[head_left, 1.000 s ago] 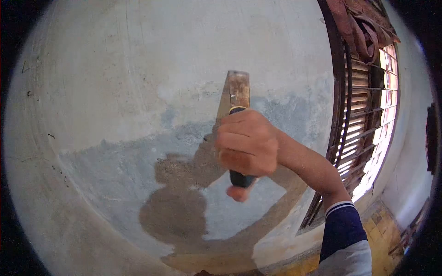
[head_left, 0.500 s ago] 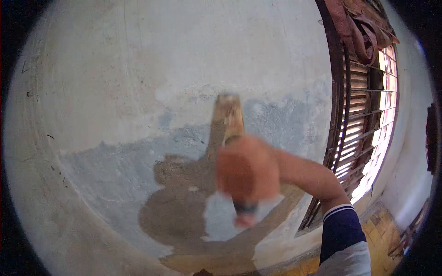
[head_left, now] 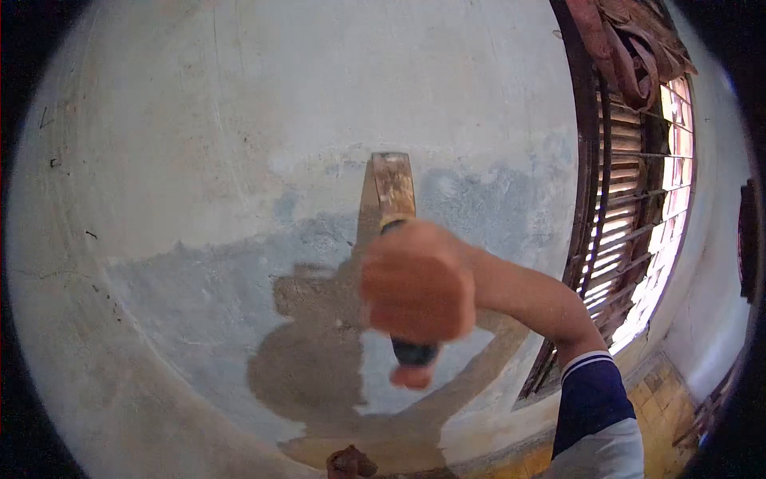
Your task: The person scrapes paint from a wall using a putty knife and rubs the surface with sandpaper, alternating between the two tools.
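My right hand [head_left: 419,281] is closed around the dark handle [head_left: 415,351] of a scraper, with its back towards me and a little blurred. The scraper's wide, worn blade [head_left: 395,185] points up, its top edge right at the boundary between pale coating and bluish-grey patch on the wall [head_left: 479,211]. Below the fist, the handle's lower end shows, with a pinkish tip under it. My left hand is out of view.
A barred, louvred window [head_left: 622,207] with reddish-brown cloth [head_left: 638,60] hanging over its top stands at the right. Yellowish floor tiles [head_left: 658,399] lie at lower right. A dark brown lump [head_left: 349,461] shows at the bottom edge. Shadows of arm and scraper fall across the wall.
My right hand and the scraper have shifted slightly up and left along the wall. More of the dark brown lump shows at the bottom edge.
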Motion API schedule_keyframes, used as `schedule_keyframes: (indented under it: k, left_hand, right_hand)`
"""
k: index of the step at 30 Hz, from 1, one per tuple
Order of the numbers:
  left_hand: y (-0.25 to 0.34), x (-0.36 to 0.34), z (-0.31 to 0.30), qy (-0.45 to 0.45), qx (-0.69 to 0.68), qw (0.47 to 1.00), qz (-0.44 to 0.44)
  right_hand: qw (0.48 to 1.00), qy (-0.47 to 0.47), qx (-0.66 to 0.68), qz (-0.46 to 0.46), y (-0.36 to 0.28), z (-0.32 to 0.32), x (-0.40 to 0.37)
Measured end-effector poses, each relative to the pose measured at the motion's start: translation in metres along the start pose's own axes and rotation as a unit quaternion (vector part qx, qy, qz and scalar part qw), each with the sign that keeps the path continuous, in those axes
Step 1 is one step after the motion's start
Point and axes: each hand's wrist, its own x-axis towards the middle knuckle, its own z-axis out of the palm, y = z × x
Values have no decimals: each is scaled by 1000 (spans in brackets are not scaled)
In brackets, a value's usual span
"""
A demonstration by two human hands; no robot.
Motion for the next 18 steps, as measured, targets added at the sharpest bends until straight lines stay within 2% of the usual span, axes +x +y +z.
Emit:
schedule_keyframes:
  k: [2, 5, 8, 11, 14, 15, 17, 18]
  left_hand:
    - [18, 3, 17, -6, 11, 998, -55]
    - [-12, 5, 5, -78, -63, 995, 23]
    - [-22, 1, -5, -55, 31, 998, 1]
    - [-25, 1, -1, 53, -144, 981, -117]
    - [-50, 9, -45, -113, -155, 972, -133]
    - [-62, -1, -49, 8, -164, 978, -127]
    - [-74, -10, -33, 243, -174, 949, -105]
    - [-71, -10, -36, 229, -161, 953, -116]
  right_hand:
    - [999, -43, 1, -14, -10, -7, 2]
    - [999, -33, -6, 16, 6, -10, -6]
    - [999, -13, -14, 32, 4, -8, -3]
    - [1000, -26, 14, 6, -10, -3, -4]
    - [998, -63, 18, 6, 8, -14, -7]
    - [999, -51, 11, 17, 7, -11, -7]
    - [999, -28, -8, 34, 8, -3, -5]
    - [999, -29, 8, 29, 0, -1, -5]
